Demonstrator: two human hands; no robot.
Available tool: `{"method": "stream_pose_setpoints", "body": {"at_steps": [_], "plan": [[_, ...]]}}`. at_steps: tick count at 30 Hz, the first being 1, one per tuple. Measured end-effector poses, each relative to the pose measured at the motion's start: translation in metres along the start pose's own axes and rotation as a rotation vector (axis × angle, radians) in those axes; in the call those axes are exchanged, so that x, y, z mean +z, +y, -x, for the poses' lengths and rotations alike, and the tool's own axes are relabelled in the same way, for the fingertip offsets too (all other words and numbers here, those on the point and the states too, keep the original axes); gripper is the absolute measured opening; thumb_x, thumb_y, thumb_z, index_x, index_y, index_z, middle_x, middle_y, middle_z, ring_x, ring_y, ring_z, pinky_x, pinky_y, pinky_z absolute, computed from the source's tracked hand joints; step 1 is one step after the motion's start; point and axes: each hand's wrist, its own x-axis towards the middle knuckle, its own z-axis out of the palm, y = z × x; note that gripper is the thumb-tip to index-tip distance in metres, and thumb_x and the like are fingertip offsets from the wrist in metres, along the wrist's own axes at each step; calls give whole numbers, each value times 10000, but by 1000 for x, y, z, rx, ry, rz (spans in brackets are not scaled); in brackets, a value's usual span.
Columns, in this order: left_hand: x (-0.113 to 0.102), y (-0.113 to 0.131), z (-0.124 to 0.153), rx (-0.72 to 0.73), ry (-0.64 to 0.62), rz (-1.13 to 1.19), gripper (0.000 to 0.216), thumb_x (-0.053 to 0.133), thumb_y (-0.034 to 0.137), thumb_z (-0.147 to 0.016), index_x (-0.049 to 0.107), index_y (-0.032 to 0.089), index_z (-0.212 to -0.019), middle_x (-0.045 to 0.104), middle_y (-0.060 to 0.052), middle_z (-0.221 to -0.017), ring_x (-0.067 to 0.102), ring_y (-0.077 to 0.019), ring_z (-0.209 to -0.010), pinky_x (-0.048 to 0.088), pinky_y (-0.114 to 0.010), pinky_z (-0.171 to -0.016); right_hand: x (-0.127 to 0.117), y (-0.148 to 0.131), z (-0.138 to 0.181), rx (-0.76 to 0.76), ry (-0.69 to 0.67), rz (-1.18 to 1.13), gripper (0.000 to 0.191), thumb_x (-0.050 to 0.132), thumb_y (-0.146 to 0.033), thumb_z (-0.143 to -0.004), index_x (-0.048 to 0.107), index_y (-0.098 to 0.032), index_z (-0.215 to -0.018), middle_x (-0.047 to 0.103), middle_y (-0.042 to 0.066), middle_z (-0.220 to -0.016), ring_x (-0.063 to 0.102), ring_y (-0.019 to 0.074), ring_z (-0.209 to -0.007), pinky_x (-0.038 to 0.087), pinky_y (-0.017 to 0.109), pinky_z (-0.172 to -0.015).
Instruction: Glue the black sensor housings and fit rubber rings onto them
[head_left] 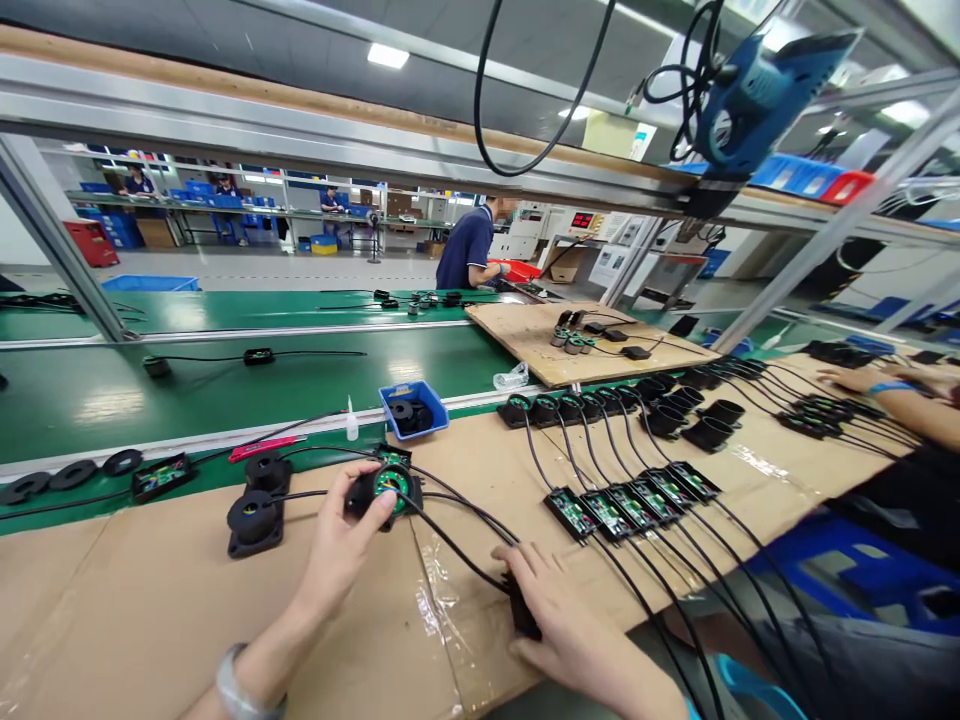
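My left hand (pixel 352 530) grips a round black housing with a green circuit board (pixel 391 488) inside, thumb on its rim. A black cable (pixel 457 548) runs from that housing to a black box (pixel 523 608), which my right hand (pixel 551 615) holds near the front edge of the bench. My right palm covers most of the box. Left of my left hand stand two black round housings (pixel 255 518) on square bases. Just behind the held housing lies another green circuit board (pixel 395 455), partly hidden.
On the cardboard (pixel 480 460) to the right, several open boxes with green boards (pixel 626 508) are cabled to round housings. A blue bin (pixel 414 408), a small white bottle (pixel 352 420) and a red cutter (pixel 262 448) lie behind. A co-worker's hand (pixel 851 378) is at far right; a power tool (pixel 757 100) hangs overhead.
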Motion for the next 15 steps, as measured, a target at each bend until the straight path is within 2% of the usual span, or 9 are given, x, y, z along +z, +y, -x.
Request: {"method": "stream_pose_setpoints", "body": {"at_steps": [3, 5, 7, 9, 11, 15], "plan": [[-21, 8, -1, -60, -1, 36, 531, 780, 551, -754, 587, 208, -1109, 610, -55, -1150, 635, -208, -949, 611, -337, -767, 5, 5, 22, 22, 36, -96, 495, 582, -93, -784, 548, -185, -1269, 638, 132, -1242, 630, 262, -1169, 541, 397, -989], [-37, 12, -3, -159, -45, 55, 504, 776, 541, -756, 606, 214, -1099, 612, -49, -1150, 640, -198, -919, 626, -330, -721, -8, 7, 27, -13, 111, -152, 473, 634, -218, -836, 542, -217, -1300, 652, 108, -1257, 641, 237, -1172, 547, 337, -983], [-51, 13, -2, -297, -119, 72, 485, 768, 534, -738, 617, 212, -1067, 630, -44, -1061, 655, -199, -845, 620, -305, -614, -28, 11, 18, -68, 186, -160, 464, 713, -348, -830, 590, -251, -1267, 666, 91, -1237, 656, 242, -1152, 552, 318, -963], [-62, 12, 1, -405, -174, 80, 454, 753, 517, -707, 631, 198, -1006, 631, -46, -961, 658, -215, -789, 593, -285, -505, -44, 15, -5, -126, 230, -149, 414, 722, -440, -838, 646, -273, -1210, 667, 88, -1209, 665, 248, -1121, 553, 321, -942], [-69, 11, 5, -462, -193, 76, 428, 737, 500, -675, 641, 183, -947, 615, -50, -895, 647, -225, -759, 562, -269, -429, -49, 18, -38, -146, 225, -119, 373, 688, -474, -861, 675, -269, -1172, 660, 95, -1179, 670, 255, -1082, 552, 351, -927], [-78, 7, 14, -527, -197, 76, 444, 740, 515, -611, 628, 184, -884, 555, -31, -813, 617, -212, -735, 535, -236, -372, -24, 14, -99, -163, 90, -62, 285, 651, -365, -877, 686, -227, -1124, 649, 107, -1138, 670, 262, -1015, 553, 413, -904]]}}
